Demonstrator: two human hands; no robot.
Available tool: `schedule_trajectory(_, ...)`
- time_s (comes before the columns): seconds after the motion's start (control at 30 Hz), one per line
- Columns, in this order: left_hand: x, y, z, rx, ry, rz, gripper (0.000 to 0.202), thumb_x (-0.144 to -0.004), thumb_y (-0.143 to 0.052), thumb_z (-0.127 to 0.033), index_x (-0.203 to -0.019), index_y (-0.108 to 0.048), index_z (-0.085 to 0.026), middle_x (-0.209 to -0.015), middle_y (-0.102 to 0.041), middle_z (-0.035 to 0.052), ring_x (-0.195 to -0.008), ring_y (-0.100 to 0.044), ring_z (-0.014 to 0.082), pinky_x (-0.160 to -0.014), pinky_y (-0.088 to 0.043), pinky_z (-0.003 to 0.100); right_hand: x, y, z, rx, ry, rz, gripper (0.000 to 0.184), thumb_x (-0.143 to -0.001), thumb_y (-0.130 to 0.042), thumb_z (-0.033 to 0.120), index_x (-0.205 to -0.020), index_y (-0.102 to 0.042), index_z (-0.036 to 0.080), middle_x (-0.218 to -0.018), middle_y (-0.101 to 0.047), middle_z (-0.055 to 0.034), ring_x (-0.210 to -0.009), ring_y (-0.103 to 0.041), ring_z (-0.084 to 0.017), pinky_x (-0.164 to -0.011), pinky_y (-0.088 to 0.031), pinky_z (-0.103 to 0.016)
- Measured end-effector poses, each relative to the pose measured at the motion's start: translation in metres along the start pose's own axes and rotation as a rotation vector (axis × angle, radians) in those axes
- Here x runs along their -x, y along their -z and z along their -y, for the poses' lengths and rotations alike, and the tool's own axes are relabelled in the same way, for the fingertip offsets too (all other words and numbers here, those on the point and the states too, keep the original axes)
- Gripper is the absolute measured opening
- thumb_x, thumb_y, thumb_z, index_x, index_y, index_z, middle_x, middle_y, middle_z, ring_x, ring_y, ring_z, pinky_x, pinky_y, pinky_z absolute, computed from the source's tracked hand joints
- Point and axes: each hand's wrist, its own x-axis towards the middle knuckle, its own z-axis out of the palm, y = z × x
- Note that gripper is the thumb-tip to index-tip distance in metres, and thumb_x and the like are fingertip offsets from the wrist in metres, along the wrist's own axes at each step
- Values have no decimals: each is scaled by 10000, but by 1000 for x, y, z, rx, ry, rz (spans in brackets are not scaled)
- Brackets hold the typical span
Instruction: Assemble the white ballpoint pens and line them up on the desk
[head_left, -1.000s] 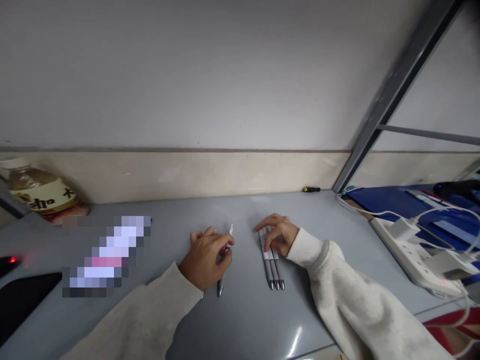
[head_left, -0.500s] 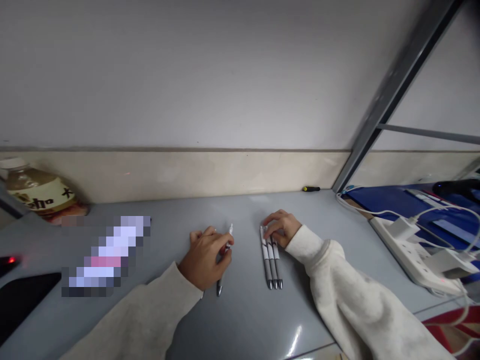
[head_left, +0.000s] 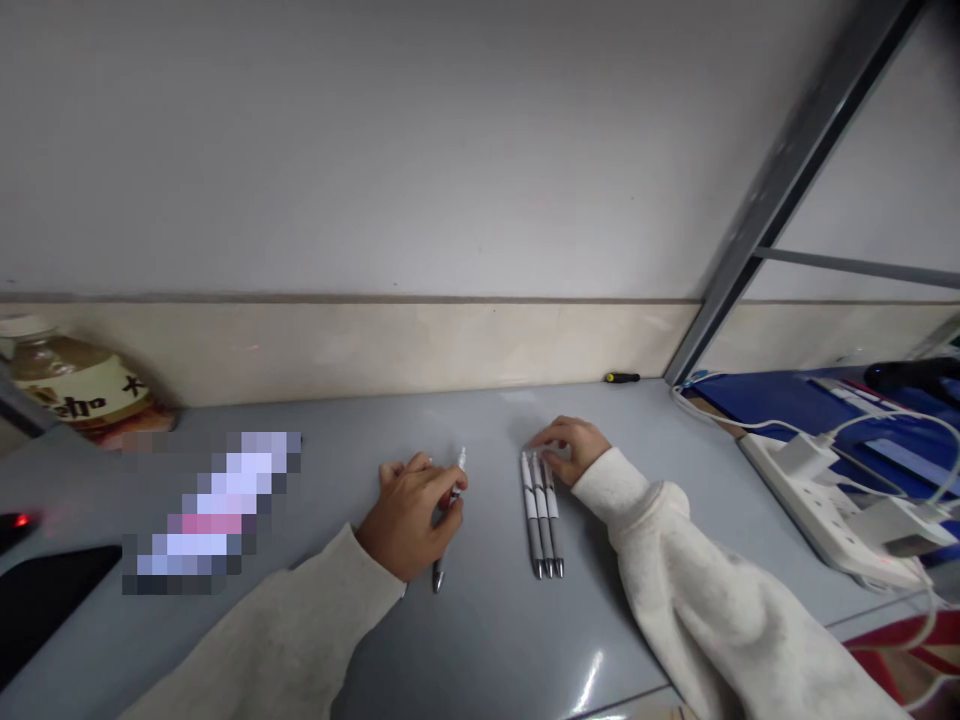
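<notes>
My left hand (head_left: 412,510) is curled over the grey table, its thumb and index finger around a white and grey pen (head_left: 439,578). The pen's white end pokes out above the fingers and its silver tip below. A small bit of something pale shows by the left wrist, mostly hidden. To the right, three similar pens (head_left: 538,505) lie side by side, silver tips toward me. My right hand (head_left: 579,448) hovers at their far ends with bent fingers apart; the thumb is close to the rightmost pen, and I cannot tell whether it touches.
At the wall lies a small black and yellow screwdriver (head_left: 622,378). A white power strip (head_left: 825,510) with plugs and cables runs along the right, beside a blue surface (head_left: 772,400). On the left stand a labelled bottle (head_left: 82,385) and a pixelated object (head_left: 214,515).
My right hand has shifted slightly right and away from the leftmost pen, uncovering the pens' far ends. My left hand and its pen have stayed put.
</notes>
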Motion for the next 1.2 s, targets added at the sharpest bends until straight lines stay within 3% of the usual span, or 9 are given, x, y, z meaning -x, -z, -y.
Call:
schedule_trajectory(0.1,0,0,0,5,5,3,146,-735,-434,-150,-778,-563,-204,-615,-594,-20,-726,-511,187,-677,-225,338,0,1,2,49,-153,23,257,-688,-557,175,-900,-702,180,-743,-658,-50,-600,-564,-149,-627,-457,-279)
schedule_trajectory(0.27,-1,-1,0,6,5,4,149,-744,-423,-158,-786,-558,-205,-624,-601,-18,-725,-509,187,-678,-228,337,0,-2,7,45,-182,123,253,-687,-573,174,-910,-693,171,-694,-664,-39,-584,-569,-144,-616,-449,-258)
schedule_trajectory(0.7,0,-1,-2,2,-12,-1,153,-736,-432,-149,-784,-564,-209,-615,-603,-17,-723,-505,184,-667,-232,330,-1,-9,7,5,-114,66,245,-683,-568,137,-897,-685,161,-695,-654,-32,-556,-549,-125,-622,-447,-255)
schedule_trajectory(0.87,0,-2,-3,20,3,22,60,-723,-513,-232,-764,-552,-213,-610,-591,-27,-720,-512,192,-687,-237,336,-1,-10,4,10,-115,-17,302,-669,-520,86,-912,-684,158,-730,-639,-40,-561,-531,-120,-643,-448,-264)
schedule_trajectory(1.2,0,-3,-6,36,-6,37,93,-703,-526,-205,-786,-565,-216,-624,-594,-36,-725,-519,189,-690,-236,336,1,-9,10,-32,76,30,253,-643,-553,68,-754,-737,201,-815,-614,-75,-788,-535,-209,-757,-442,-345)
